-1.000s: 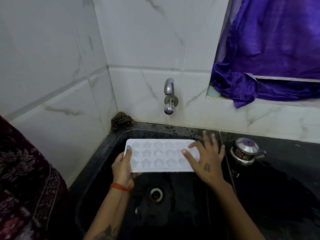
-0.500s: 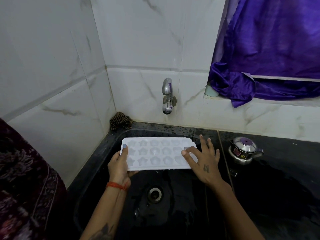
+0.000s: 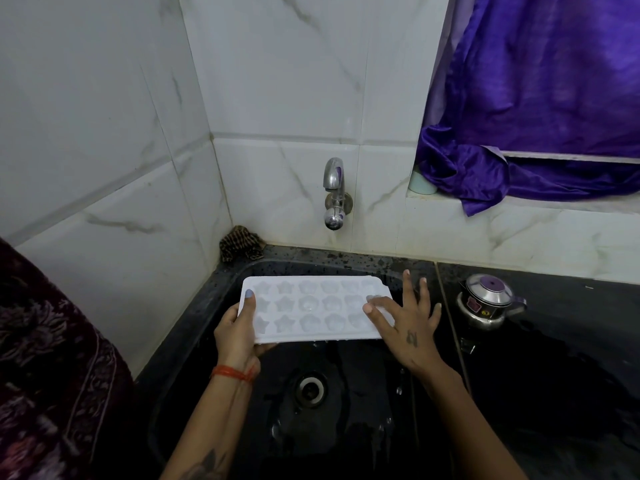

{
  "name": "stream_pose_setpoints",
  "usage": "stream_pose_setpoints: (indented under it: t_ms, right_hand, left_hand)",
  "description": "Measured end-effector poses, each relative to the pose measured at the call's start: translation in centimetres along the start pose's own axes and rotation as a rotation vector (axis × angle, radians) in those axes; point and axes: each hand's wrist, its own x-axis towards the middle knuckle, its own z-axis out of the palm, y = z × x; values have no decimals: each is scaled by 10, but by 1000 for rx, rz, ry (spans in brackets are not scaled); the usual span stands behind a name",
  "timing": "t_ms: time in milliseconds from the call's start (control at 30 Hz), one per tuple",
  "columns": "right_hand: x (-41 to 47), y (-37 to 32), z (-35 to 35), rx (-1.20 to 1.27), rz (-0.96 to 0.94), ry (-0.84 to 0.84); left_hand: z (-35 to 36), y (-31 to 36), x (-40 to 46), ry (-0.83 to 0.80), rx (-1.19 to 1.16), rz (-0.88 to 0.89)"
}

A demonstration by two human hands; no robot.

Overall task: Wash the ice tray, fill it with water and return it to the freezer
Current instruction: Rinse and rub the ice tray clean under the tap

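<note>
Lying level with its long axis left to right, cavities up, the white ice tray hangs over the black sink, below the tap. The left hand grips its left end, thumb on top, fingers hidden beneath. The right hand rests spread and flat on the right end, covering that corner. A steel kettle stands on the tabletop just right of the sink rim.
</note>
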Motion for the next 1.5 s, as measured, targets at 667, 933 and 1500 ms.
stream_pose_setpoints:
  t_ms: [667,933,1500]
  right_hand:
    - [1,1,-4,-203,-89,83]
    - [7,-3,-10,0,33,-64]
    - [0,-10,-7,-39,-21,-8]
  left_hand:
    - [0,1,-3,1,-12,7]
    - [1,0,-4,-12,-23,-8]
    - [0,-4,-4,-14,-30,-2]
